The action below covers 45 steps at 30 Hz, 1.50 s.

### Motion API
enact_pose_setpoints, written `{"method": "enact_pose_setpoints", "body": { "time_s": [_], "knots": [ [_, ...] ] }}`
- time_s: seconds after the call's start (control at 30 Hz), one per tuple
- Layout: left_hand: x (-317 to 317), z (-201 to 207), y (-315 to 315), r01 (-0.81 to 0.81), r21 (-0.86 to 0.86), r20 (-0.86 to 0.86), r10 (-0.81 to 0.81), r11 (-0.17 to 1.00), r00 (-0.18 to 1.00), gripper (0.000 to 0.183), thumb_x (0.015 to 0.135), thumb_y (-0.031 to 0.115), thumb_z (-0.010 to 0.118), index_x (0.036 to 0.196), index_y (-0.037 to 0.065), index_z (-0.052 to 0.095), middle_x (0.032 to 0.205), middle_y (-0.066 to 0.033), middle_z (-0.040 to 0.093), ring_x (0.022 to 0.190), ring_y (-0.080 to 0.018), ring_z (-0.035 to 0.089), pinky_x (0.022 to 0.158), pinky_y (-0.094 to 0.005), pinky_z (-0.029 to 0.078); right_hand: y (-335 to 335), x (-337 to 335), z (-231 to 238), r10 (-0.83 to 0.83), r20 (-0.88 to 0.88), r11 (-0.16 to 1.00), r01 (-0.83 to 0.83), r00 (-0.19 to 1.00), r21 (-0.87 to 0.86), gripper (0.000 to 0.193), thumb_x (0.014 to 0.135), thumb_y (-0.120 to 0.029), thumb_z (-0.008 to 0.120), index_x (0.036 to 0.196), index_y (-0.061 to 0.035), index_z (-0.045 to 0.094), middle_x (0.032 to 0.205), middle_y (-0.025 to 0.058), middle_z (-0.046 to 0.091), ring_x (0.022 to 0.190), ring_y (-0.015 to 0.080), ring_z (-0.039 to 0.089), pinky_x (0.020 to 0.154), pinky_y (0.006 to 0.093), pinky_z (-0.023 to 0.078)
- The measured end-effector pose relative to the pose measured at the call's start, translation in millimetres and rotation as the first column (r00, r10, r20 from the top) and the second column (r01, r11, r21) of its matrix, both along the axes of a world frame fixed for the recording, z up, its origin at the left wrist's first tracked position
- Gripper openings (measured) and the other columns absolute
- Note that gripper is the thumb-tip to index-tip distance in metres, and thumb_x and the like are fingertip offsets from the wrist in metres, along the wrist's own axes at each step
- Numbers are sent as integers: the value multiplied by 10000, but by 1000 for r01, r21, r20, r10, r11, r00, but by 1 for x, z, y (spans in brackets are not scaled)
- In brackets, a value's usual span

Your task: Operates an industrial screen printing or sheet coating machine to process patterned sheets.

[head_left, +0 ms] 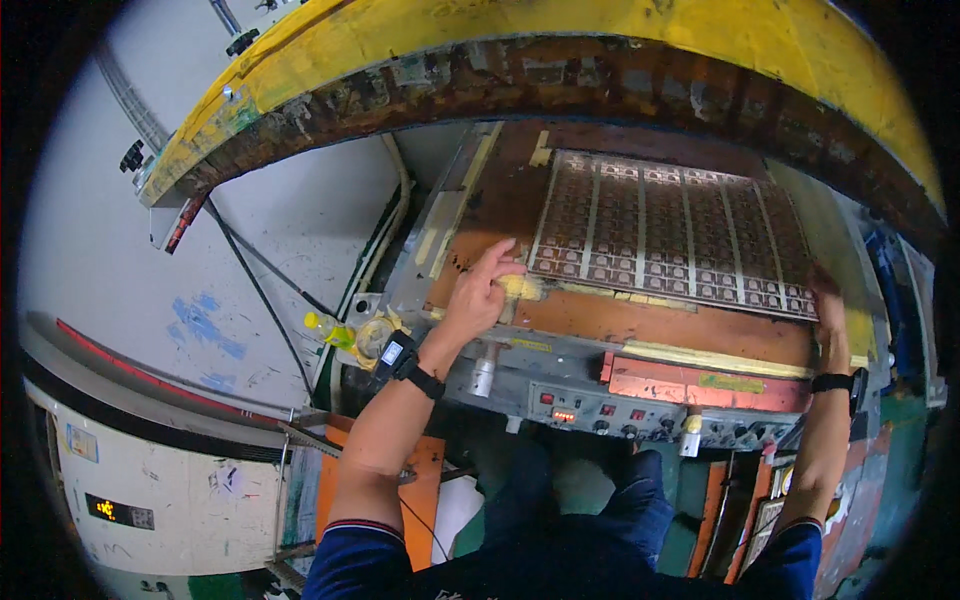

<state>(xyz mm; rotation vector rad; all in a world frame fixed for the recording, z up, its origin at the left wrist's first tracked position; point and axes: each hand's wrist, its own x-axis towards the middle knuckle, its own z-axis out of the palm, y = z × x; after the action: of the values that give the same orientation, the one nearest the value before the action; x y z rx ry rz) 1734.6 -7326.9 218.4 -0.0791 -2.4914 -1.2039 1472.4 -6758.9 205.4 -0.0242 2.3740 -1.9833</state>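
A copper-coloured circuit board panel [660, 225], patterned with rows of small units between pale strips, lies flat on the brown machine table [485, 225]. My left hand [480, 292] is beside its near left corner, fingers apart and slightly bent, holding nothing I can see. At the panel's near right corner, my right hand [828, 300] rests against the edge with its fingers stretched along it. Shadow partly hides those fingertips. A watch-like device [397, 358] is strapped to my left wrist, and a dark band [832, 382] circles the right.
A yellow-edged, stained frame [500, 75] arches over the table's far side. Along the front run a control panel [590, 412] and a reddish bar [700, 385]. A yellow-green bottle [332, 330] lies left of the table. A white machine [170, 500] stands at lower left.
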Motion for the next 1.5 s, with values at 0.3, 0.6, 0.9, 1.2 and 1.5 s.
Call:
{"method": "enact_pose_setpoints", "body": {
  "time_s": [0.3,0.6,0.9,1.2,1.5],
  "knots": [
    [-3,-1,2,-12,-50,-53,10,999,999,628,738,-91,373,1353,35,360,1095,-130,661,1141,-276,548,983,-359,403,0,4,-3,7,-195,988,23,981,152,539,867,-223,593,1338,4,463,1344,126,483,1202,199,462,1004,297,346],
    [-2,2,7,-95,-216,-127,68,972,990,550,735,-25,443,1282,20,432,1066,-115,666,1072,-358,556,952,-420,432,9,-11,-13,-3,-297,947,98,955,304,435,869,-217,612,1207,51,561,1135,104,612,1000,187,559,899,298,418],
    [-4,-1,10,-106,-282,-165,61,954,985,543,743,-20,456,1284,25,445,1071,-111,669,1040,-320,602,910,-381,469,18,-24,-25,-48,-365,912,190,930,364,442,860,-250,626,1189,41,582,1047,87,633,904,143,549,826,281,435],
    [-3,1,6,-86,-223,-150,53,971,987,542,727,-17,455,1269,9,448,1055,-115,667,1087,-365,536,964,-425,421,2,-29,-19,49,-324,897,101,945,431,366,833,-288,642,1013,30,643,919,138,663,797,186,551,749,332,439],
    [-8,-2,19,-75,-229,-140,44,970,989,548,717,-18,468,1264,22,469,1041,-88,677,1049,-335,566,930,-403,450,49,-26,-47,3,-418,752,273,909,600,502,830,-314,639,1209,5,557,1225,217,568,1116,349,538,939,403,423]
  ]
}}
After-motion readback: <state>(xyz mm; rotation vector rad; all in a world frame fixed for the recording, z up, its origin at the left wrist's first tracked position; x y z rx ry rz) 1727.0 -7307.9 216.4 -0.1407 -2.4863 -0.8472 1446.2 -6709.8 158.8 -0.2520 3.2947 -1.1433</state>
